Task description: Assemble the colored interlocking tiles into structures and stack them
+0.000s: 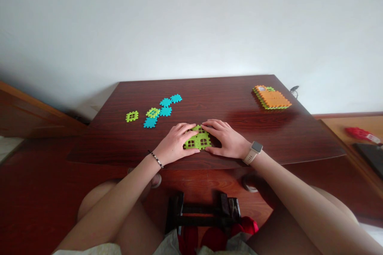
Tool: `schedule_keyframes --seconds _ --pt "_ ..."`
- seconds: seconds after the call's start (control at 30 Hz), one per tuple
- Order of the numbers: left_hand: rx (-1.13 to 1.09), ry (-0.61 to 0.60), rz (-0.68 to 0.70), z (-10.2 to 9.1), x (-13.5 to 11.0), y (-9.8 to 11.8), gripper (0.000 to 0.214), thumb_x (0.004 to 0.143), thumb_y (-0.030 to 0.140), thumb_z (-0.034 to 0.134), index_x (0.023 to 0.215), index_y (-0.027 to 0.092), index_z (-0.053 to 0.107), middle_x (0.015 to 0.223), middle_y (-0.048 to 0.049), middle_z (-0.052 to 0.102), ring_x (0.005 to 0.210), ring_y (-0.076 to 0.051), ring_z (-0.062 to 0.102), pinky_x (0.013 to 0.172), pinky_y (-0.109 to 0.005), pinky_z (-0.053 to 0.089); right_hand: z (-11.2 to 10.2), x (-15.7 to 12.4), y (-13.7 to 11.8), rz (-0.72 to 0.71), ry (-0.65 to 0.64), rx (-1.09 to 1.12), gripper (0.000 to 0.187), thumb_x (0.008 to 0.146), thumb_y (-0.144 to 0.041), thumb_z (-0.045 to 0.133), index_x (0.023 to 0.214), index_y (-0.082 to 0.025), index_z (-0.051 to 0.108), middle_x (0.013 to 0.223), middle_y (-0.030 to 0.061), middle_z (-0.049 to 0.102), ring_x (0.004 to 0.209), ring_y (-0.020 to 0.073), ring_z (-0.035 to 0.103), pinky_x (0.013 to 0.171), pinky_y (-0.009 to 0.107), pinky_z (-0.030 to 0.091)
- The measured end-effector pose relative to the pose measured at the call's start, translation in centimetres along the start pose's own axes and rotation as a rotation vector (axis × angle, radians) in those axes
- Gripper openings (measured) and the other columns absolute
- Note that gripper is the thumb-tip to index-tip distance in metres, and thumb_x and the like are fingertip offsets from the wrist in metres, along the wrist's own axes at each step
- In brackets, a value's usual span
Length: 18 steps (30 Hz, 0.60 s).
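Observation:
A green panel of joined interlocking window tiles lies near the front edge of the dark wooden table. My left hand grips its left side, with fingers on top and the thumb side at the near edge. On the opposite side, my right hand holds the panel's right edge between its thumb and fingers. The fingers cover parts of the panel's far corners. To the left lie several loose blue tiles, with a green window tile overlapping them. Another green window tile rests further left on its own.
A stack of orange and green panels sits at the table's back right. Behind it a black cable shows near the wall. A red item lies on a lower wooden surface at the right. Below are my legs and a dark frame.

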<state>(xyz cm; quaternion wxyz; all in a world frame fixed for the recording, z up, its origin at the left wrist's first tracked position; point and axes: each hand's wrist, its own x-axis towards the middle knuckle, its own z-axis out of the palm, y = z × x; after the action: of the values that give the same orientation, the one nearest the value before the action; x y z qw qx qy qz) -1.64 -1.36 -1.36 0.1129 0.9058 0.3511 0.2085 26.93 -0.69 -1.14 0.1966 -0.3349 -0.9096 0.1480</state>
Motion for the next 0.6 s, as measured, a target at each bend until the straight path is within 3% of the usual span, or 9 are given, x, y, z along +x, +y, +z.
schedule_keyframes --seconds 0.17,0.6 --pt "0.005 0.01 0.012 0.0 -0.1 0.07 0.044 0.098 0.048 0.078 0.138 0.028 0.073 0.159 -0.0118 0.06 0.144 -0.035 0.054 0.122 -0.06 0.048 0.07 -0.03 0.02 0.003 0.007 0.006 0.081 0.096 -0.052 0.076 0.166 -0.022 0.047 0.159 0.0192 0.056 0.15 0.0418 0.049 0.122 0.065 0.044" --pt "0.06 -0.019 -0.009 0.08 -0.08 0.3 0.058 0.099 0.051 0.076 0.15 0.028 0.062 0.162 -0.0117 0.056 0.145 -0.037 0.052 0.123 -0.061 0.046 0.38 -0.04 0.19 0.012 0.009 -0.018 0.081 0.098 -0.055 0.073 0.167 -0.023 0.045 0.162 0.0182 0.055 0.151 0.0412 0.048 0.122 0.065 0.044"
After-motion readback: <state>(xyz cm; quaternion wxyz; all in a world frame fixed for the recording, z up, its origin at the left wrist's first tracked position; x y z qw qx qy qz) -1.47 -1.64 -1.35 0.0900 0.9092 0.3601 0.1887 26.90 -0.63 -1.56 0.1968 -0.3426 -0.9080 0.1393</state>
